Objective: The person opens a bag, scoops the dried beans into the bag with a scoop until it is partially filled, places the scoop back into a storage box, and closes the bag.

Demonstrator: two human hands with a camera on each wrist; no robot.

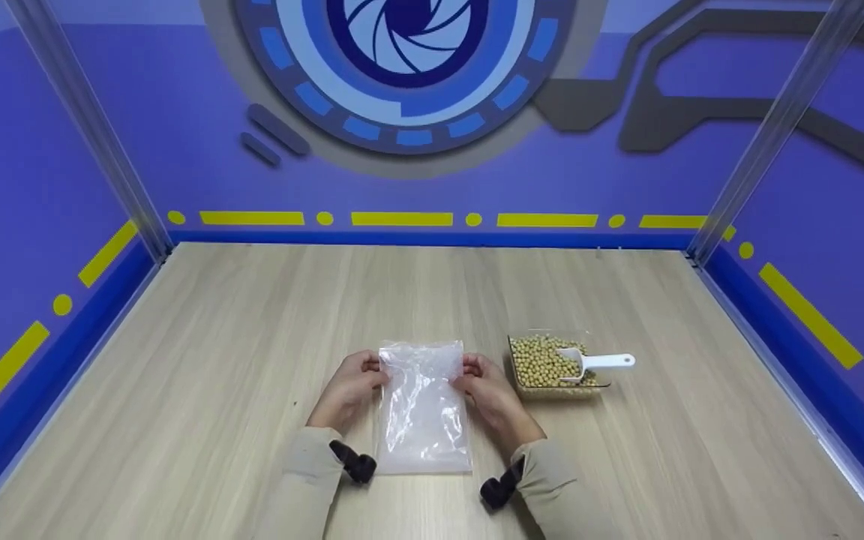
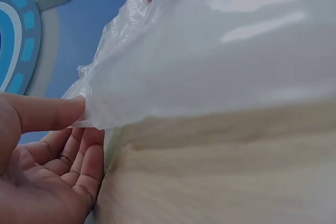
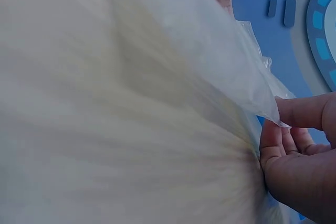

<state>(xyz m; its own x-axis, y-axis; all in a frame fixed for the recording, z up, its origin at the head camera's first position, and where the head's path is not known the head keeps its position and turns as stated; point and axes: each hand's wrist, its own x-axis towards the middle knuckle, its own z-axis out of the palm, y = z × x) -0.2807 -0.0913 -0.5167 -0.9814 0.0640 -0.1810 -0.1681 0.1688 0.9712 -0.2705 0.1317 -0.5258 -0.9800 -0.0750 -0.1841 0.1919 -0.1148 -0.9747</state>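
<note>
A clear plastic bag, flat and shiny, stands out over the wooden table in front of the person. Its left edge near the top is pinched by the left hand, thumb on the near side. On the opposite edge, at about the same height, the right hand pinches it between thumb and fingers. In the left wrist view the bag's crinkled top rim runs between both hands. The right wrist view shows the thumb and fingers at the bag's corner.
Just right of the right hand stands a clear container of yellowish beans. A white scoop lies in it, handle pointing right. The wooden table is bounded by blue-purple walls behind and at both sides.
</note>
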